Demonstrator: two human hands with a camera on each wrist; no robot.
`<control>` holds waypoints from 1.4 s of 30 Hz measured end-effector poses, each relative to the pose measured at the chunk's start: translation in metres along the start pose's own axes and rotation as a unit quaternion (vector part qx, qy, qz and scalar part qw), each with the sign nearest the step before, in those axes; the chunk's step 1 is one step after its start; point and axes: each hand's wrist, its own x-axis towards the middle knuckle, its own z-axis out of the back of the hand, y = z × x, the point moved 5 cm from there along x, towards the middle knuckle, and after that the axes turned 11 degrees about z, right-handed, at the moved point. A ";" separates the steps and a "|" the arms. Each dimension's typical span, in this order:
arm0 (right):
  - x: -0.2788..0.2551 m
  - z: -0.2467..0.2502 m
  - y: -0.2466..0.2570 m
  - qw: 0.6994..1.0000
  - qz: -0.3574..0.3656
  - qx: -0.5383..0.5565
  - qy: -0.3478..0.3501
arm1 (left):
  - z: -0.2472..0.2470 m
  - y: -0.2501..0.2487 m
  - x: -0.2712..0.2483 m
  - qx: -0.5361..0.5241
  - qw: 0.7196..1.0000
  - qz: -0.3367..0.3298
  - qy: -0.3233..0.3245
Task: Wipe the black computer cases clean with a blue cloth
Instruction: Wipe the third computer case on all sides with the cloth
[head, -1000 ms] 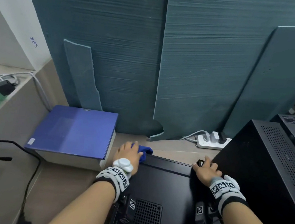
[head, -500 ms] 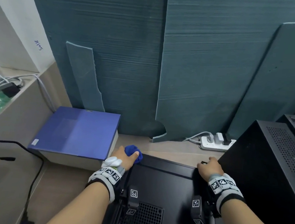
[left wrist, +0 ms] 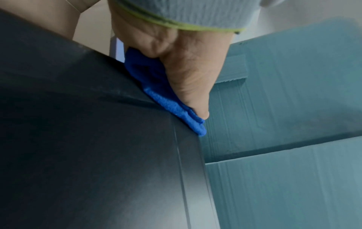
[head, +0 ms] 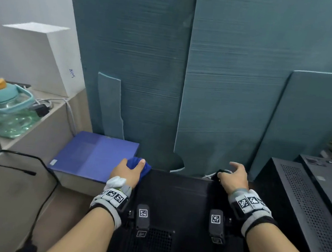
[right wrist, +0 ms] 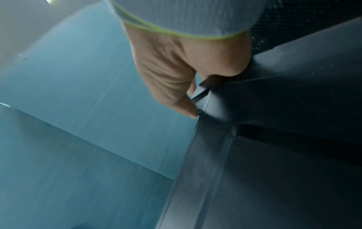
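White block [head: 44,58]: blue handwriting on its side, upside down from here, digits not clear enough to read.
Wrist bands [head: 249,203]: square black-and-white coded markers, no letters.
Blue box [head: 95,155]: small white sticker, unreadable.

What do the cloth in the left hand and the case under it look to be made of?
Blue cloth: soft, nubby pile, bunched folds; probably microfibre or terry. Black computer case: flat rigid panel with dull sheen, punched vent holes; likely painted sheet metal, though plastic can't be ruled out.
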 end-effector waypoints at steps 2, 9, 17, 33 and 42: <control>-0.009 0.022 0.024 0.998 0.049 0.032 -0.007 | 0.021 -0.009 -0.021 -0.039 0.999 -0.011 -0.033; -0.047 0.072 0.053 0.983 0.134 0.120 -0.028 | 0.058 -0.009 -0.065 -0.111 0.989 -0.035 -0.094; -0.104 0.107 0.040 0.991 0.115 -0.031 0.054 | 0.070 0.051 -0.121 -0.192 0.977 -0.021 -0.095; -0.165 0.123 0.033 0.961 0.104 -0.194 0.169 | 0.098 0.062 -0.193 -0.094 0.959 -0.147 -0.224; -0.190 0.119 0.037 0.943 0.146 -0.286 0.092 | 0.037 0.021 -0.166 0.309 0.913 -0.226 -0.142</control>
